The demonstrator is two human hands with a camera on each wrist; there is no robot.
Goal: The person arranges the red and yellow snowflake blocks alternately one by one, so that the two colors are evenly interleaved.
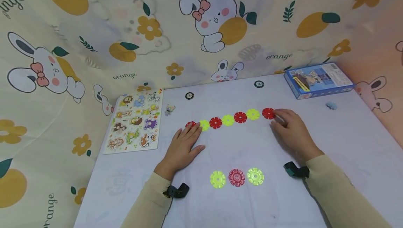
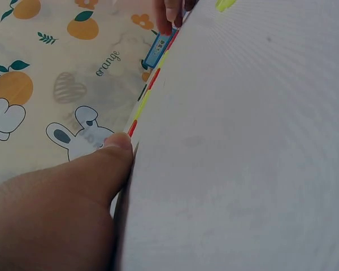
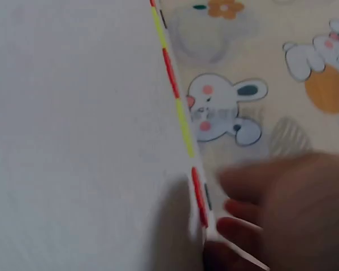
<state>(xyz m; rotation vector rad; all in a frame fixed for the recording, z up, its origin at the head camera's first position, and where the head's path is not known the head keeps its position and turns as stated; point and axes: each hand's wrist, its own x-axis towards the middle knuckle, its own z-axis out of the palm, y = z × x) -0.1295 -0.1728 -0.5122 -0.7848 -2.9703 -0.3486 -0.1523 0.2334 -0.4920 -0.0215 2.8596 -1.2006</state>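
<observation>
Several notched plastic discs, red and yellow-green by turns, lie in a row across the white table in the head view. My left hand rests flat at the row's left end, its fingertips partly covering a red disc and reaching the edge of a yellow-green disc. At the other end, my right hand has its index fingertip at the right edge of a red disc, thumb held apart below. That disc lies flat, a small gap from its yellow-green neighbour. The right fingers are blurred in the right wrist view.
Nearer me lie two yellow-green discs and a red disc. An animal picture board and a small figure are at left. A blue box, a blue piece and black round pieces sit farther back.
</observation>
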